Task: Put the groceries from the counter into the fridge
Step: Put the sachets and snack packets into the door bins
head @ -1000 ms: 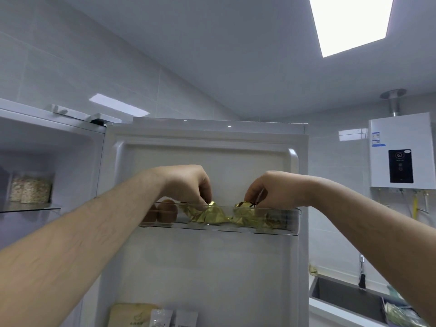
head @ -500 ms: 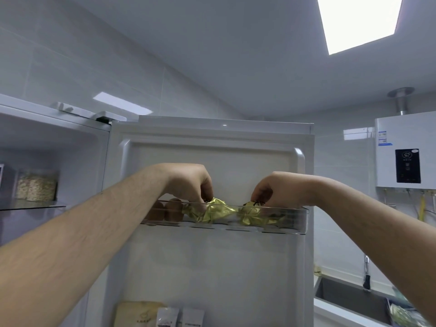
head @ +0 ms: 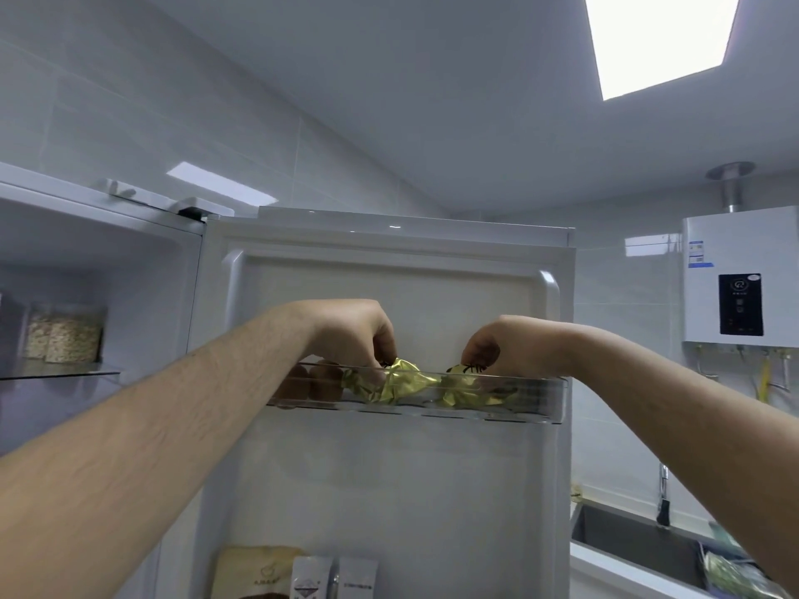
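The left hand [head: 354, 335] pinches one gold pack [head: 397, 382] in the clear bin [head: 542, 399] high on the fridge door [head: 410, 490]. The right hand [head: 497, 345] pinches a second gold pack [head: 460, 389] just to its right. Two brown round things [head: 324, 380] sit at the bin's left end.

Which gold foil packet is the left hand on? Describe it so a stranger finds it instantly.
Find the open fridge door, then its clear top bin. The left hand pinches this gold foil packet near the bin's middle. Unlike the second gold packet under the right hand, it lies directly beside the brown round items.
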The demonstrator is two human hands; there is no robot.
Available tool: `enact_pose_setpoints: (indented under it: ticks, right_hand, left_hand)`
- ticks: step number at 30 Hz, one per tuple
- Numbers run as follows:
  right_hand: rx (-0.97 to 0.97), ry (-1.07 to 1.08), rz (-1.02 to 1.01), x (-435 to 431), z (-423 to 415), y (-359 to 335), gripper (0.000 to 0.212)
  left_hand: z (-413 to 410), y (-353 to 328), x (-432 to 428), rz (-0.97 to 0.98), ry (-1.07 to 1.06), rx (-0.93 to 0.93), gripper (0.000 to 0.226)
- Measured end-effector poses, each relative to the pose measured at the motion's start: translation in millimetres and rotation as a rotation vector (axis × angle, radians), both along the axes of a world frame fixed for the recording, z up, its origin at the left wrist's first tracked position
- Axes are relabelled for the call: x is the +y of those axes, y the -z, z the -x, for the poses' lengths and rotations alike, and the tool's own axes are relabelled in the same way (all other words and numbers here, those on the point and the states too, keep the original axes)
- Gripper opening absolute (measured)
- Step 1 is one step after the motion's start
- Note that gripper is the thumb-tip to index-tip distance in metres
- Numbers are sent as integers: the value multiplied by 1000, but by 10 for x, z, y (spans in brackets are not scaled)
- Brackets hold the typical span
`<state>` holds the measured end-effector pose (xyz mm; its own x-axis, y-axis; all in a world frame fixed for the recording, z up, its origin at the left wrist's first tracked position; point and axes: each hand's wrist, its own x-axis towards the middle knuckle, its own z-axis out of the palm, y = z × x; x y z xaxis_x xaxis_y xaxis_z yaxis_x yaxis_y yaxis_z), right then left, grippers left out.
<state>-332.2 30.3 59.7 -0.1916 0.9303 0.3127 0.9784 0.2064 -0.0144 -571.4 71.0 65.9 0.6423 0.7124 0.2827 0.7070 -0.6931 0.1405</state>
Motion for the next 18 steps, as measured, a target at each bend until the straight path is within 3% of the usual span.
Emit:
enact_pose_setpoints:
  ticks: [9, 13, 18]
  right_hand:
    - [55, 24, 4, -93, 20, -51, 26]
    - [190, 5, -78, -234, 27, -77, 27]
    - [211, -17, -221, -423, 10, -4, 25]
  left_hand:
    - [42, -10, 22, -34, 11, -14, 21]
    - [115, -65, -11, -80, 35, -108, 32]
    - [155, -72, -144, -109, 95, -249, 27]
